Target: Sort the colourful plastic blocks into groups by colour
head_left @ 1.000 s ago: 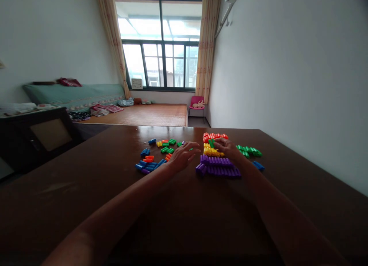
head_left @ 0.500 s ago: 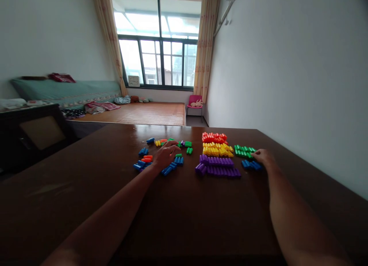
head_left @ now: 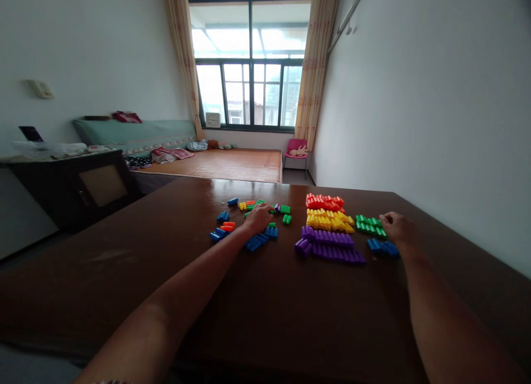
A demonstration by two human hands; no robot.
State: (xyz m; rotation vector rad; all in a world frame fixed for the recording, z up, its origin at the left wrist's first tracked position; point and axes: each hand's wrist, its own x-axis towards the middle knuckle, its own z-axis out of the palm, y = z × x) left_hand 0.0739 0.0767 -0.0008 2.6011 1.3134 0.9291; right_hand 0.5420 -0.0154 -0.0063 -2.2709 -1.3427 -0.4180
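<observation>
My left hand [head_left: 258, 219] reaches over a loose mix of small, tube-like plastic pieces, fingers apart and bent downward. Near its fingertips are a purple piece [head_left: 277, 208] and some green pieces [head_left: 285, 209]; blue pieces [head_left: 257, 240] lie by the wrist. At the right end of the green rows [head_left: 369, 225], my right hand [head_left: 395, 227] is closed, fingertips pressed together; anything in them is hidden. Short blue pieces [head_left: 382, 247] sit just below it. To the left stand neat rows of red pieces [head_left: 324, 201], yellow pieces [head_left: 329, 220] and purple pieces [head_left: 332, 244].
All the pieces lie on a dark brown table [head_left: 298, 306]. Beyond it are a bed [head_left: 236, 162], a pink chair [head_left: 295, 147] and a window. A dark cabinet [head_left: 74, 179] stands to the left, and a white wall runs along the right.
The view has swung left, so everything appears farther right. My left hand keeps its place over the loose pieces; my right hand stays at the end of the green rows, slightly higher.
</observation>
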